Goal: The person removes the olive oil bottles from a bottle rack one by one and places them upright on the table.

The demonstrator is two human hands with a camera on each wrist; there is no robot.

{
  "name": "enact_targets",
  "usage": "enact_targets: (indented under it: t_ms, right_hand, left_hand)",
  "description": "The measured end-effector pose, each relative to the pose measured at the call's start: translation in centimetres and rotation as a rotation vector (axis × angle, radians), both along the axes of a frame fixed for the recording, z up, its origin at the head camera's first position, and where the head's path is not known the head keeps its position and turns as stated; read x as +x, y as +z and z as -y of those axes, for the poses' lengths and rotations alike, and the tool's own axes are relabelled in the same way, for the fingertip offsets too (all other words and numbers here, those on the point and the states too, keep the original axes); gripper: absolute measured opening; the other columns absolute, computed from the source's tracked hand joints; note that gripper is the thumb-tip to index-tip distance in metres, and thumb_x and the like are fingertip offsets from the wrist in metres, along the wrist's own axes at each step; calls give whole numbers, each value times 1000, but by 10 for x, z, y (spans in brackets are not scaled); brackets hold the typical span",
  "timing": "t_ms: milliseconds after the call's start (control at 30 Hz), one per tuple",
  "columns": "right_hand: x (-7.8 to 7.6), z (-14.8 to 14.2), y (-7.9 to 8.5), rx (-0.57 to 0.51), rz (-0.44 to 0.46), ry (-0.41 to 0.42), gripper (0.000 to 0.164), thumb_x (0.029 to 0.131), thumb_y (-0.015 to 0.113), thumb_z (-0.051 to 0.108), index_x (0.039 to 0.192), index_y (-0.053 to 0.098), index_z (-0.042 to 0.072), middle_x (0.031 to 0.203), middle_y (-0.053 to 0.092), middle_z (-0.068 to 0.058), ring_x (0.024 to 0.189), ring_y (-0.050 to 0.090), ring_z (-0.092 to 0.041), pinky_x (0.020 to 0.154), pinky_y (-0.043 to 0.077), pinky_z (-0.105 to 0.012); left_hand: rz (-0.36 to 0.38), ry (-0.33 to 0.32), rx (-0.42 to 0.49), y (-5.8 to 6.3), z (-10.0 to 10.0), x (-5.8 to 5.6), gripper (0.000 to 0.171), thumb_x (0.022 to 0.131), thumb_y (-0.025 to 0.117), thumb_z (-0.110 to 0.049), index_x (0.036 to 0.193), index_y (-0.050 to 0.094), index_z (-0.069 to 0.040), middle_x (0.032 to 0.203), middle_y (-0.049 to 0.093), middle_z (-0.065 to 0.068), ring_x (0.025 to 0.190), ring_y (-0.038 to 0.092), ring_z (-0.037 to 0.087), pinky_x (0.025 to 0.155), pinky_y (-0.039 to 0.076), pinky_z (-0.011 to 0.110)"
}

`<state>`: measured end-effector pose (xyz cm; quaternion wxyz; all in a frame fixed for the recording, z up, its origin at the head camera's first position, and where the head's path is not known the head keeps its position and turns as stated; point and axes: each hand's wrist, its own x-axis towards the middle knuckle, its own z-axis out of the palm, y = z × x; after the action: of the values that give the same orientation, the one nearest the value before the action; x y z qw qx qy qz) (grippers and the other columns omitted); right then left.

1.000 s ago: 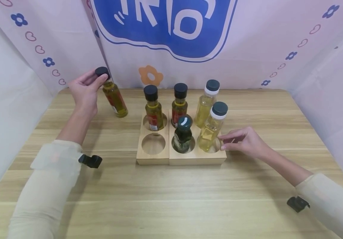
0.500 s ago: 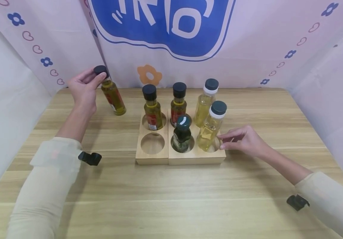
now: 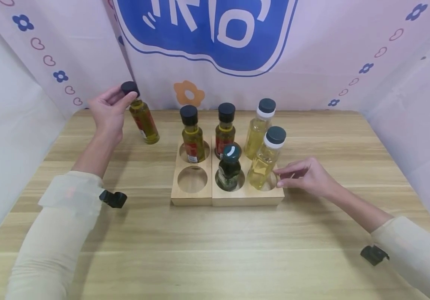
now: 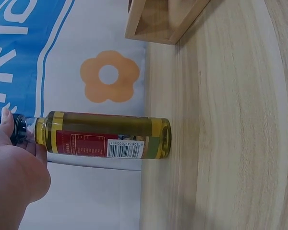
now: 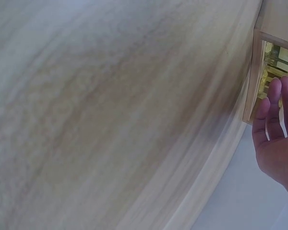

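My left hand (image 3: 108, 110) pinches the black cap of an oil bottle (image 3: 144, 123) with a red label, left of the rack. In the left wrist view the bottle's base is right at the tabletop, and a barcode shows on the label. The thumb and fingers of my right hand (image 3: 306, 179) hold the right edge of a wooden bottle rack (image 3: 246, 201). In the right wrist view its fingers reach to the rack's open end. Closest to that hand stands a pale yellow oil bottle (image 3: 263, 162) with a dark green cap, in the front right hole.
Also in the rack are two black-capped oil bottles (image 3: 193, 143), a small dark green bottle (image 3: 229, 171) and another pale oil bottle (image 3: 258, 131). The front left hole (image 3: 192, 180) shows its wooden floor. A printed cloth (image 3: 312, 50) hangs behind the table.
The whole head view shifts slightly. Both hands keep their hold, and the bottles and rack stay in place.
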<state>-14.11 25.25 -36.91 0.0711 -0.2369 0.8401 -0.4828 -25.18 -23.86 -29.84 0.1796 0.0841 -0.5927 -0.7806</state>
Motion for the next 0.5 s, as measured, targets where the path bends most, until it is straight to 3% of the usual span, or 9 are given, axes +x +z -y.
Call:
enact_targets:
  t_ms: [333, 500]
  right_hand:
    - [2, 2, 2, 2, 3, -2, 29, 80, 87, -1, 108, 78, -4, 102, 78, -17, 80, 73, -11, 68, 61, -24]
    - [3, 2, 2, 15, 2, -5, 29, 81, 86, -1, 108, 78, -4, 102, 78, -17, 80, 73, -10, 68, 61, -24]
  left_hand:
    - [47, -4, -45, 5, 3, 1, 50, 75, 94, -8, 121, 75, -7, 121, 75, 7, 107, 73, 11, 101, 53, 19]
    - [18, -10, -67, 7, 2, 5, 53, 76, 92, -6, 125, 73, -6, 129, 72, 10, 112, 71, 13, 98, 55, 19]
